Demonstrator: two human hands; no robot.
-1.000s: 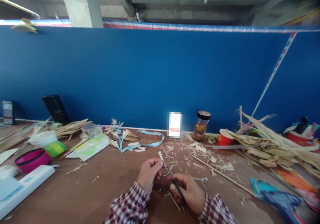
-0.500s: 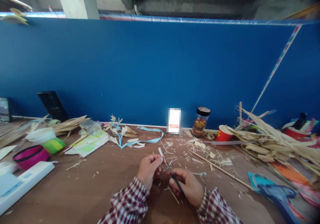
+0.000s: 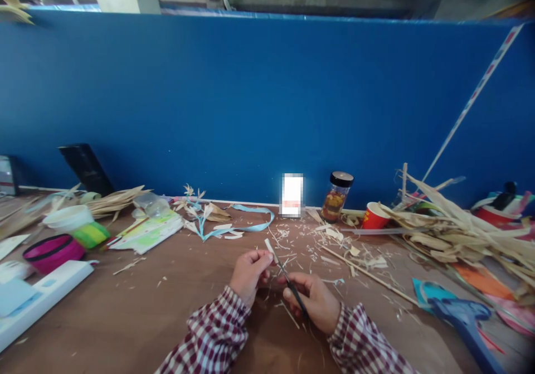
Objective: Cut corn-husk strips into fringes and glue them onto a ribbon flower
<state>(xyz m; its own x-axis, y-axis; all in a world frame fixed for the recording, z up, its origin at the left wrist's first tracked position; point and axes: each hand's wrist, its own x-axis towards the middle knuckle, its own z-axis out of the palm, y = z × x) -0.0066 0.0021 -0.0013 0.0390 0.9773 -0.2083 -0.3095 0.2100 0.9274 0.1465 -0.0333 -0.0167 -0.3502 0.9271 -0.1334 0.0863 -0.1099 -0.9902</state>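
One pale strip (image 3: 268,244) is pinched in your left hand (image 3: 249,276) — likely light, thin, easily creased, so hold it lightly near the end. Your right hand (image 3: 321,302) grips a slim dark tool (image 3: 295,292).

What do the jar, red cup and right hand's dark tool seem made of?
Jar: glass or clear plastic, glossy and see-through. Red cup: probably smooth paper, given its thin pale rim. Dark tool in the right hand: possibly metal, being slim; finish unclear.

Matt, papery strip (image 3: 268,246), rough husks (image 3: 457,226), glossy clear jar (image 3: 334,204) (smooth, plastic-looking lid (image 3: 341,179)), cloth sleeves (image 3: 221,329).
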